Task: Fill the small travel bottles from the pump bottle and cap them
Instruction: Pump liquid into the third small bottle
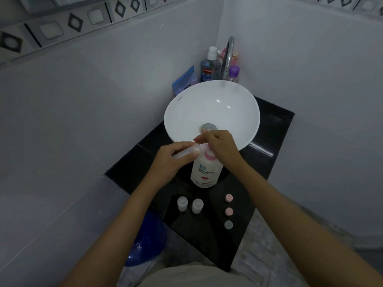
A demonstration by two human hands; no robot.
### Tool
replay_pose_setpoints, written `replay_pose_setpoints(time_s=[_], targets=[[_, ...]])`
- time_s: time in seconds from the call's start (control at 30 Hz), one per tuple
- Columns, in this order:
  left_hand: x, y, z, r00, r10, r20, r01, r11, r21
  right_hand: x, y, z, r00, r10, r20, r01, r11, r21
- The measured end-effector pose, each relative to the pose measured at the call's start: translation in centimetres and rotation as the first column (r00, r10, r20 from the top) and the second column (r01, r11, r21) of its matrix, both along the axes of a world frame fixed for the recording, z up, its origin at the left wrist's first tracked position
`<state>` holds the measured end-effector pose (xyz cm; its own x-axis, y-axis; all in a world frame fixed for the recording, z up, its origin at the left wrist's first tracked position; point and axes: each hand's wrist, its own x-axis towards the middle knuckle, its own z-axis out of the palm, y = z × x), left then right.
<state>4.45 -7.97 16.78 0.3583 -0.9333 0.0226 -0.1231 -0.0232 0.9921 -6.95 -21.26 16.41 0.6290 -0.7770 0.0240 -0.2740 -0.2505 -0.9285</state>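
Filling the first travel bottle at the pump.

My left hand (170, 160) grips a clear travel bottle (187, 151) tilted at the nozzle; my right hand (220, 146) curls over the head of the pump bottle (205, 172), which stands on the desk (259, 168) against the sink (211, 112). Two more bottles (189, 204) and three caps (228, 211) wait near the front edge, so I judge most remains undone.

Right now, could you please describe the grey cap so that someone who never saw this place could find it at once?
Start from the white round sink on the black counter. In front of it stands the white pump bottle, and nearer to the person, to its right, three small round caps lie in a line. The grey cap is the nearest of the three; the other two caps are pink.
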Motion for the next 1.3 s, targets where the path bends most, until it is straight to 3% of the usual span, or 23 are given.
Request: replay_pose_setpoints(time_s=[0.3, 0.63, 0.83, 1.1, 1.3], targets=[[-0.1, -0.1, -0.5, 1.0, -0.002, -0.014, 0.002, 1.0, 0.024, 0.1, 0.6, -1.1, 0.997, -0.056, 0.059, 0.051, 0.995, 0.08], [-0.1, 0.1, 0.3, 0.999, -0.001, -0.035, 0.0, 1.0, -0.015, 0.1, -0.2, -0.3, 1.0, -0.013, -0.014, 0.012, 0.999, -0.039], [0.2, -0.2, -0.1, 1.0, -0.005, -0.006, 0.005, 1.0, -0.006, 0.2, 0.1, -1.0, 0.996, -0.057, 0.065, 0.053, 0.997, 0.061], [0.0, 0.1, -0.9, 1.0, -0.022, -0.003, 0.022, 0.998, 0.051, -0.1, 0.4, -1.7, 0.996, -0.058, -0.073, 0.057, 0.998, -0.018], [0.2, 0.0, 0.2, 1.0, -0.02, -0.008, 0.02, 1.0, -0.009, 0.1, 0.1, 0.2, 0.999, -0.036, 0.009, 0.036, 0.999, 0.0]])
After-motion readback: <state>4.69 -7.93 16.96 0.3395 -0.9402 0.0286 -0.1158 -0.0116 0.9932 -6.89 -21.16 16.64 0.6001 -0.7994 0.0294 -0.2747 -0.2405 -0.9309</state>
